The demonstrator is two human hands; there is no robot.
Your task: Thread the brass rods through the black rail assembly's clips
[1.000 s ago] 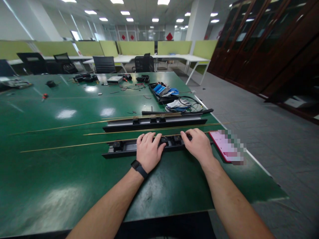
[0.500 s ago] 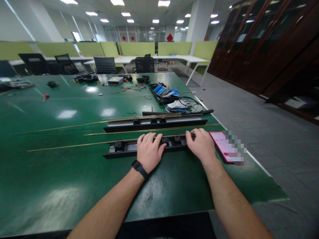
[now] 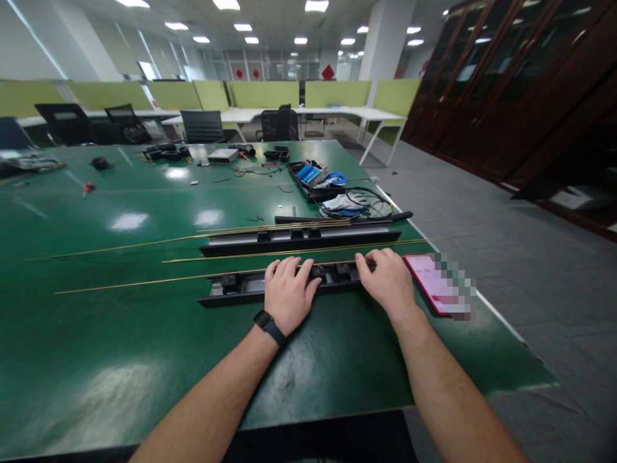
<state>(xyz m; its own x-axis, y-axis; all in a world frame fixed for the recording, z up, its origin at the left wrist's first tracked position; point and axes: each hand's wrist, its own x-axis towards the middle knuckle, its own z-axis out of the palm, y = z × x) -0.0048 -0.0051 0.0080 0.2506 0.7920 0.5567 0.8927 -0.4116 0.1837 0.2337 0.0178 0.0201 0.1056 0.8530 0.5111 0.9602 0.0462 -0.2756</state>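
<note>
A black channel rail (image 3: 231,300) with a grey inside lies across the table in front of me. Black blocks sit inside it, one block (image 3: 231,281) near its left end and another block (image 3: 342,271) between my hands. My left hand (image 3: 289,292) is closed over the rail's middle, fingers on the far side and thumb near a black block (image 3: 319,271). A thin brass rod (image 3: 144,283) runs along the rail's far side. At the rail's right end, my right hand (image 3: 389,278) pinches where the rod reaches it; the fingertips partly hide the contact.
Behind lies a second black rail (image 3: 241,247), with more brass rods (image 3: 216,258) beside it. A red-edged phone (image 3: 431,283) rests right of my right hand. Farther back are a black tray (image 3: 301,186), gloves (image 3: 344,204) and cables. The table's edge (image 3: 501,315) runs along the right.
My right hand has shifted slightly left along the rail's end. The near brass rod's left tip sits slightly farther right. My left hand stays in place.
</note>
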